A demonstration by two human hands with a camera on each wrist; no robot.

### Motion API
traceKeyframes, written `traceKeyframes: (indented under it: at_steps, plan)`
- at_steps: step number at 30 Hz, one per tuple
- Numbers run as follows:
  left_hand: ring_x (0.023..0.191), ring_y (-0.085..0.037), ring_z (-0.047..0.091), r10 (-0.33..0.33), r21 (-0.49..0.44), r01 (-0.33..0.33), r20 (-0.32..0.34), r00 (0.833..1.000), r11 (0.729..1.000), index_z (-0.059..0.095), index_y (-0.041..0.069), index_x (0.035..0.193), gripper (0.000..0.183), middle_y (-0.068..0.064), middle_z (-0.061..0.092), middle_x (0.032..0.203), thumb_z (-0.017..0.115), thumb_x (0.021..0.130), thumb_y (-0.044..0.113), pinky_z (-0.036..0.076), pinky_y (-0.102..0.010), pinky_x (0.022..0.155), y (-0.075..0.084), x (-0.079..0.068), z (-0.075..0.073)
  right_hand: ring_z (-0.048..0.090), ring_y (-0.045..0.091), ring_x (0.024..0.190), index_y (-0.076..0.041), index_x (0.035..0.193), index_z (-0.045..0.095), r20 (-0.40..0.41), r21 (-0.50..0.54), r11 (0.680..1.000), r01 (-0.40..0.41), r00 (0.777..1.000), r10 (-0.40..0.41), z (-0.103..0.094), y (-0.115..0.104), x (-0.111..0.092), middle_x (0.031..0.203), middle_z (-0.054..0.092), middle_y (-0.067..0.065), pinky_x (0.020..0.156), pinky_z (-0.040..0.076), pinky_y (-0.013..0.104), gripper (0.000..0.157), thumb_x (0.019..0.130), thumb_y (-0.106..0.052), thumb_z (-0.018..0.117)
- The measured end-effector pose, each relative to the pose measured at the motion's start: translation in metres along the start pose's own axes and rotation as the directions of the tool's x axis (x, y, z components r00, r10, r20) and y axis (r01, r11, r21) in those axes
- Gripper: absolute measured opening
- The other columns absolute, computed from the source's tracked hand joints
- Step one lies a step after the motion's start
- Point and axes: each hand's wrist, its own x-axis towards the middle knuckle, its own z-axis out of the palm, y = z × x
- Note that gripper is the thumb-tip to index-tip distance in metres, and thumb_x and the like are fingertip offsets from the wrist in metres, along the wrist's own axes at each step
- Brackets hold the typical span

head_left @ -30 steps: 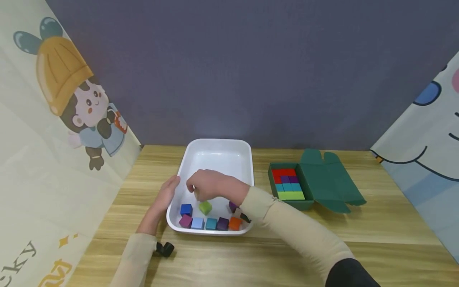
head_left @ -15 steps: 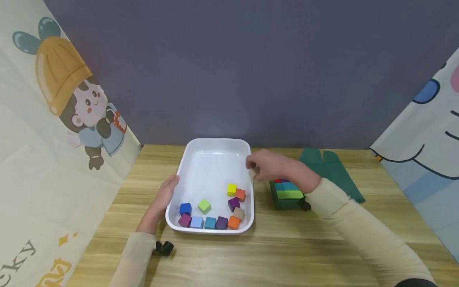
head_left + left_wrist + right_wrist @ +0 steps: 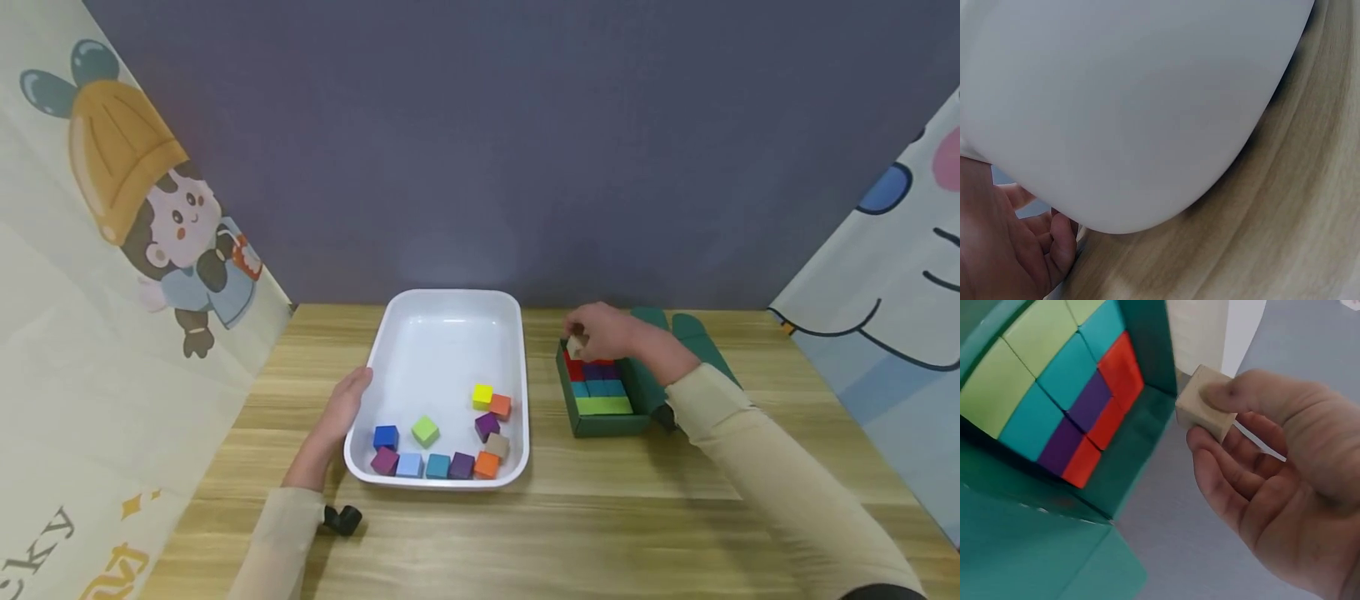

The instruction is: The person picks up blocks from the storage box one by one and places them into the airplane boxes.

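Observation:
My right hand [image 3: 602, 331] pinches a plain wooden cube [image 3: 1196, 406] between thumb and fingertips. It holds the cube over the far left corner of a green cardboard box [image 3: 611, 426]. Inside that box, red, purple, teal and light green cubes [image 3: 1054, 372] lie in rows, with a bare strip beside the red row in the right wrist view. On the left, my left hand [image 3: 347, 402] grips the long side of a white tray [image 3: 442, 333], its fingers curled by the outer wall [image 3: 1104, 125] in the left wrist view. Several coloured cubes, among them a lime green cube [image 3: 425, 431], lie toward the tray's near end.
The box's open lid [image 3: 701, 342] spreads to the right, partly behind my right forearm. Tray and box stand on a wood-grain table [image 3: 480, 542] against a dark upright panel [image 3: 480, 150]. Printed cartoon sheets [image 3: 82, 317] flank the table.
My right hand has carried the wooden cube out of the tray, rightward across the gap, to above the green box. My left hand has stayed at the tray's side.

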Motion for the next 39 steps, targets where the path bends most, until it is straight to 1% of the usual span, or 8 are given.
traceKeyframes:
  at_steps: [6,10,15,17,22,24,33,39]
  plan:
    - [0.13,-0.044,0.039,0.003,0.019,-0.003,0.001,1.0,1.0,0.019,-0.008,0.15,0.069,-0.032,0.036,0.143,0.029,0.106,0.043,0.035,-0.051,0.108,-0.004,0.002,0.0,0.051,0.021,0.079,0.002,0.113,0.063,-0.015,-0.035,0.998,-0.054,0.998,0.054,0.008,0.007,0.01,0.094,0.061,0.007,0.074,0.05,0.039,0.031,0.085,-0.007,0.072]
    - [0.13,-0.042,0.041,-0.009,0.033,0.009,0.007,1.0,0.999,0.019,-0.006,0.151,0.07,-0.03,0.039,0.143,0.028,0.105,0.046,0.036,-0.051,0.107,-0.005,0.003,-0.001,0.052,0.023,0.083,0.0,0.113,0.064,-0.035,-0.053,0.994,-0.092,0.995,0.09,0.013,0.01,0.014,0.099,0.062,0.008,0.077,0.051,0.041,0.031,0.084,-0.006,0.072]
    - [0.128,-0.042,0.044,-0.004,0.021,0.004,0.015,1.0,1.0,0.02,-0.005,0.151,0.068,-0.03,0.043,0.139,0.027,0.105,0.045,0.039,-0.05,0.105,-0.003,0.002,0.0,0.054,0.022,0.082,-0.001,0.109,0.065,-0.067,-0.083,0.991,-0.105,0.993,0.1,0.021,0.016,0.018,0.095,0.062,0.006,0.074,0.051,0.04,0.03,0.082,-0.009,0.074]
    - [0.128,-0.043,0.043,-0.015,0.005,0.015,0.022,1.0,1.0,0.02,-0.007,0.15,0.065,-0.031,0.042,0.139,0.028,0.107,0.04,0.038,-0.05,0.106,0.007,-0.003,0.001,0.053,0.021,0.079,-0.002,0.108,0.066,-0.068,-0.091,0.99,-0.105,0.993,0.099,0.024,0.019,0.019,0.093,0.062,0.005,0.071,0.05,0.038,0.028,0.082,-0.009,0.074]
    - [0.129,-0.043,0.041,-0.024,0.001,0.024,0.028,0.999,1.0,0.018,-0.007,0.151,0.063,-0.032,0.039,0.141,0.027,0.107,0.038,0.037,-0.051,0.107,0.008,-0.004,0.0,0.052,0.02,0.076,-0.001,0.108,0.067,-0.066,-0.081,0.993,-0.089,0.994,0.084,0.029,0.022,0.022,0.093,0.061,0.006,0.066,0.047,0.034,0.027,0.082,-0.008,0.073]
    - [0.128,-0.043,0.043,-0.019,-0.002,0.019,0.025,1.0,1.0,0.019,-0.006,0.151,0.064,-0.032,0.041,0.14,0.027,0.107,0.04,0.038,-0.05,0.106,0.003,-0.001,-0.001,0.051,0.02,0.075,-0.001,0.107,0.067,-0.067,-0.08,0.994,-0.079,0.995,0.074,0.031,0.023,0.023,0.092,0.061,0.005,0.065,0.046,0.034,0.027,0.082,-0.007,0.073]
    - [0.127,-0.045,0.043,-0.032,-0.003,0.032,0.051,0.998,0.999,0.02,-0.01,0.149,0.056,-0.034,0.041,0.137,0.027,0.108,0.028,0.039,-0.05,0.105,0.034,-0.02,0.004,0.048,0.02,0.075,-0.004,0.102,0.066,-0.082,-0.105,0.991,-0.084,0.994,0.076,0.036,0.024,0.024,0.088,0.057,0.004,0.064,0.044,0.034,0.023,0.079,-0.003,0.072]
    - [0.127,-0.046,0.043,-0.027,-0.01,0.028,0.053,0.998,1.0,0.02,-0.011,0.149,0.057,-0.035,0.041,0.137,0.026,0.108,0.028,0.039,-0.051,0.105,0.028,-0.016,0.003,0.044,0.02,0.071,-0.009,0.09,0.061,-0.083,-0.118,0.99,-0.078,0.994,0.068,0.036,0.024,0.025,0.079,0.051,0.003,0.061,0.037,0.035,0.018,0.079,-0.003,0.073]
